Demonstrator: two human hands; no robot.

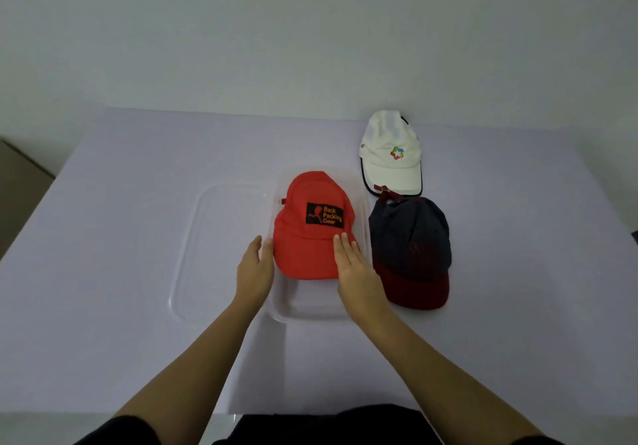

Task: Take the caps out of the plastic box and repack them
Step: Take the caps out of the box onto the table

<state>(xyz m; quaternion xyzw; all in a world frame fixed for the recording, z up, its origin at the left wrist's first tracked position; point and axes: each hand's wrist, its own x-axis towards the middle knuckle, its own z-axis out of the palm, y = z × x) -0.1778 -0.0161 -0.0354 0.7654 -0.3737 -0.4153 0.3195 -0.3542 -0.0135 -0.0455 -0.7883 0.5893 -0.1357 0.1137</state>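
A red cap [307, 237] with a black patch lies inside the clear plastic box [310, 310] at the table's middle, brim toward me. My left hand [254, 270] rests flat against the cap's left edge, fingers together. On the right side of the brim lies my right hand [355, 266], fingers extended. Neither hand is closed around the cap. A navy cap with a dark red brim [412, 251] sits on the table just right of the box. Behind it lies a white cap [392, 154] with a coloured logo.
The box's clear lid [207, 254] lies flat on the table, touching the box's left side. The white table [138, 185] ends at a wall behind. Its left edge drops off near a brown object [20, 182].
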